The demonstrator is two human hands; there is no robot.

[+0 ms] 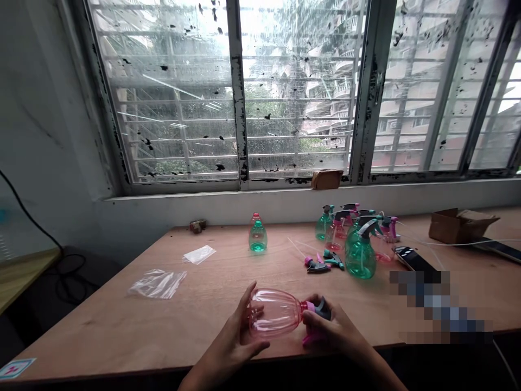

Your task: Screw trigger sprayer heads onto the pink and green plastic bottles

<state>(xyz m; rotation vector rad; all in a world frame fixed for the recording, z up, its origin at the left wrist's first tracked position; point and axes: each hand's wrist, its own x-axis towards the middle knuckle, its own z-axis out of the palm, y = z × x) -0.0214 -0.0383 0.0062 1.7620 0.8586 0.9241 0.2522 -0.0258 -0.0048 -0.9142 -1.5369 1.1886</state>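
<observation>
A clear pink spray bottle point(275, 313) lies sideways between my hands, just above the table's front edge. My left hand point(240, 328) is curved around its base, fingers behind and thumb below. At the neck, my right hand point(325, 320) grips the pink and dark grey spray head point(321, 308), which sits against the bottle's mouth. Whether the collar is fully threaded I cannot tell. Beyond the hands, loose spray heads point(323, 264) lie on the table, with thin tubes pointing up and left.
Several green and pink spray bottles point(360, 255) stand at the right. A capless green bottle point(258, 237) stands at the back, a pink one behind it. Plastic bags point(158, 284), a white paper point(199, 254), a phone point(415, 262) and a cardboard box point(459, 225) lie on the wooden table point(122, 331).
</observation>
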